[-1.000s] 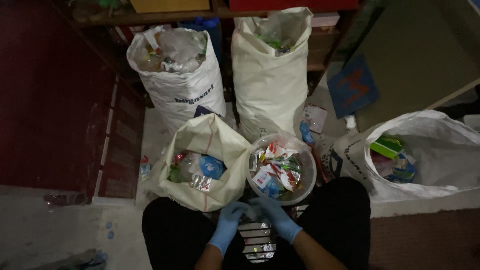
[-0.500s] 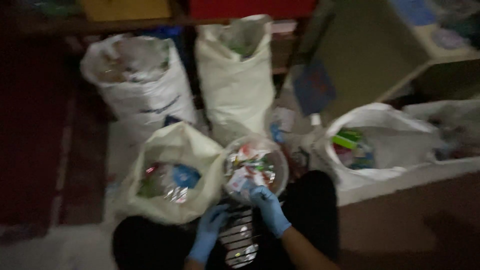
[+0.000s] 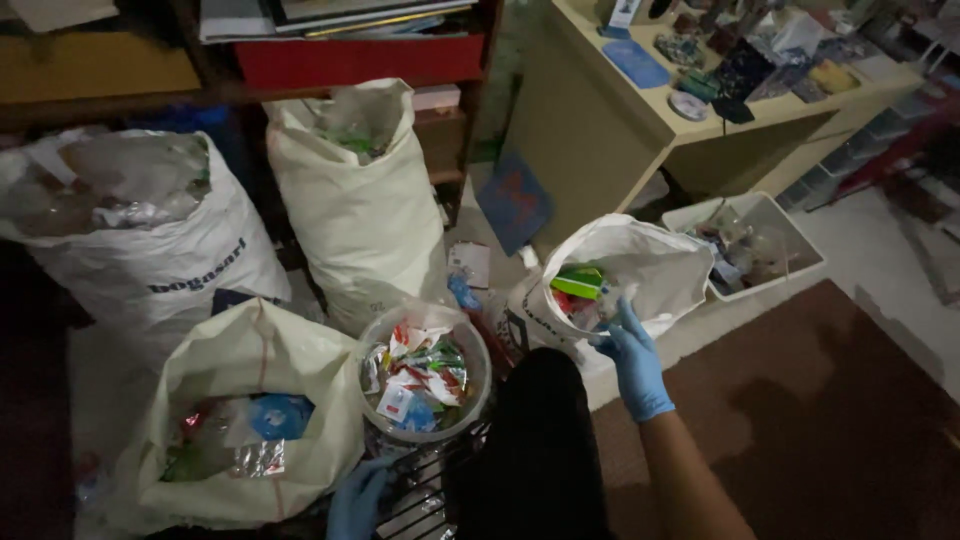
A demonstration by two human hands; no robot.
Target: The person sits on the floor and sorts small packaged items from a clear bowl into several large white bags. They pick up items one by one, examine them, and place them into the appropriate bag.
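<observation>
Four big white sacks stand on the floor around the person. The largest sack [image 3: 140, 240] is at the far left, full of clear plastic, with dark print on its side. Beside it a tall sack [image 3: 365, 200] stands upright against a dark shelf [image 3: 350, 60]. A third sack [image 3: 250, 420], wide open, lies near the person's left knee and holds foil and blue wrappers. To the right, a pale yellow desk [image 3: 620, 120] carries many small things, and a white tray [image 3: 760, 245] with mixed items sits on the floor under its edge.

Between the knees stands a round clear bucket [image 3: 425, 375], filled with small coloured packets.

The open sack on the right [image 3: 630, 275] leans towards the person; inside it I see green, yellow and red packaging. The right hand [image 3: 635, 365], in a blue glove, is at its mouth, fingers loosely spread and touching the rim; if it pinches something small, I cannot tell. The left hand [image 3: 358, 498], also gloved in blue, rests low near the bucket on a dark striped thing [image 3: 415, 500]; its grip is half hidden.
</observation>
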